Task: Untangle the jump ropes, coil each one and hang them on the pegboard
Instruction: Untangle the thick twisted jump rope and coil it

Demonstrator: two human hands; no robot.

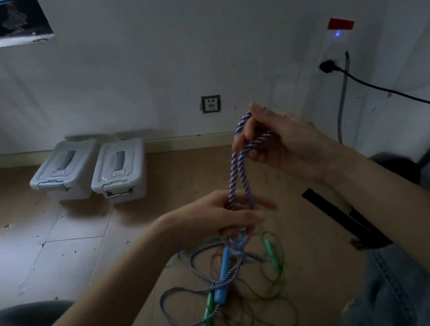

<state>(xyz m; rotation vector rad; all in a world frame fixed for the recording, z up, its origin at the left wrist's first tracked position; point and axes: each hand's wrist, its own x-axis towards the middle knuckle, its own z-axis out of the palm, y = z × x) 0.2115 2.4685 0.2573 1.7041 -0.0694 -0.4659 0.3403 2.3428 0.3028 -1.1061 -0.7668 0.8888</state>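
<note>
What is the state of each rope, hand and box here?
purple-white rope: loop held up, rest on floor.
green rope: loose on floor, tangled.
left hand: gripping loop bottom.
right hand: pinching loop top.
two grey boxes: lids closed.
black plug: in socket.

A purple-and-white striped rope (pixel 237 170) rises as a narrow doubled loop, its bend at the upper right. Its lower part trails to the floor, looping around a blue handle (pixel 222 277). Beneath lies a thin green rope (pixel 285 309) with green handles (pixel 272 255), tangled with a thin reddish cord (pixel 239 322).
</note>
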